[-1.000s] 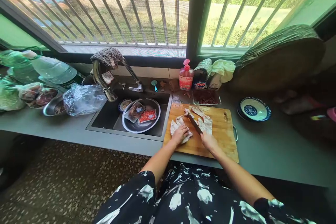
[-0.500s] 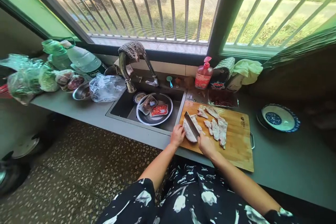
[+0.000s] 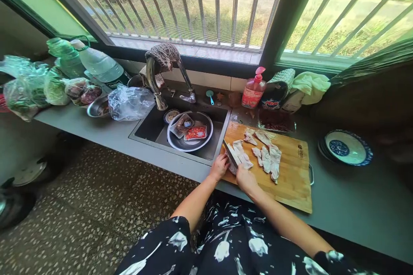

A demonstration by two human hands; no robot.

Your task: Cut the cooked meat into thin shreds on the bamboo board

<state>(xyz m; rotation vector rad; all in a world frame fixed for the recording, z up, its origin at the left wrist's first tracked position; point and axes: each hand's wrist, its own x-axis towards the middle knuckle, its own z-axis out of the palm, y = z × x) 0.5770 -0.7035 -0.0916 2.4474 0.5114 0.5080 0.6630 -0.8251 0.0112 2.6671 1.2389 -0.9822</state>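
Head view: my right hand [image 3: 245, 178] grips the knife [image 3: 230, 154], its blade on the meat slice [image 3: 240, 157] just beside my curled left hand [image 3: 220, 166].

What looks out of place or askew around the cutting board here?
The wooden cutting board overhangs the counter's front edge at its near corner, while the right hand cuts pale meat with the cleaver. Nothing spilled.
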